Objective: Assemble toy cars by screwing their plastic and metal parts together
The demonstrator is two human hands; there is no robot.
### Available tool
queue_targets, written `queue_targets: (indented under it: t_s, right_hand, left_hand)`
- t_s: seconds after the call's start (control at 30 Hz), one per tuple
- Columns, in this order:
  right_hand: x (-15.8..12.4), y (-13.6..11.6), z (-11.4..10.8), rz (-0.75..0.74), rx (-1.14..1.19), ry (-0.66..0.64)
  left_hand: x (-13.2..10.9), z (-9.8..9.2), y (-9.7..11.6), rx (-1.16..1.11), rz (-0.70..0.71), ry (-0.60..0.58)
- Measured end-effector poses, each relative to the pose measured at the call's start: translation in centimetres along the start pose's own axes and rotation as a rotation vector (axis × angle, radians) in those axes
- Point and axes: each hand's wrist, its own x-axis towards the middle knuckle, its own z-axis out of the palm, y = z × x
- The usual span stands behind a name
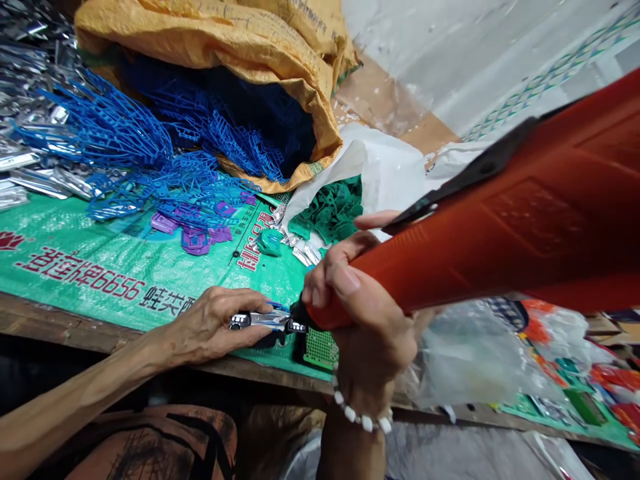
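Observation:
My left hand (215, 323) pinches a small toy car (270, 321), silver and black with a bit of blue, between thumb and fingers near the table's front edge. In my right hand (367, 293) is a red electric screwdriver (480, 213), with the fingers wrapped round its lower end. A black lever runs along its upper side. The screwdriver slants down to the left, and its dark tip meets the right end of the car. Whether the bit sits in a screw is hidden. Just below the tip stands a green perforated basket (321, 349), partly covered by my right hand.
An orange woven sack (210, 40) spills blue plastic frames (110, 127) onto the green sheet (90, 267). Purple parts (195, 239) lie before it, silver parts (30, 160) at left. A white bag (395, 160) holds green parts (333, 210). Clear plastic bags (470, 353) lie at right.

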Motion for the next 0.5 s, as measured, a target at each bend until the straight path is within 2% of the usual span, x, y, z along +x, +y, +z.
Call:
queue_targets:
  t_s: [0.1,0.2,0.4,0.5]
  right_hand:
    - [-0.3,-0.2,-0.2,0.011,0.139,0.105]
    - [-0.8,-0.9,-1.4,-0.047,0.224,0.239]
    - [-2.9,-0.2,-6.4,-0.024,-0.085,0.445]
    - [-4.4,1.2,-8.2,0.022,-0.136,0.470]
  left_hand:
    - [0.1,-0.4,0.2,0.037,-0.014,-0.013]
    - [-0.1,-0.6,-0.1,0.083,-0.015,-0.012]
    - [-0.7,-0.5,-0.7,0.107,-0.066,0.062]
    - [-0.7,-1.1,-0.3,0.135,-0.151,0.004]
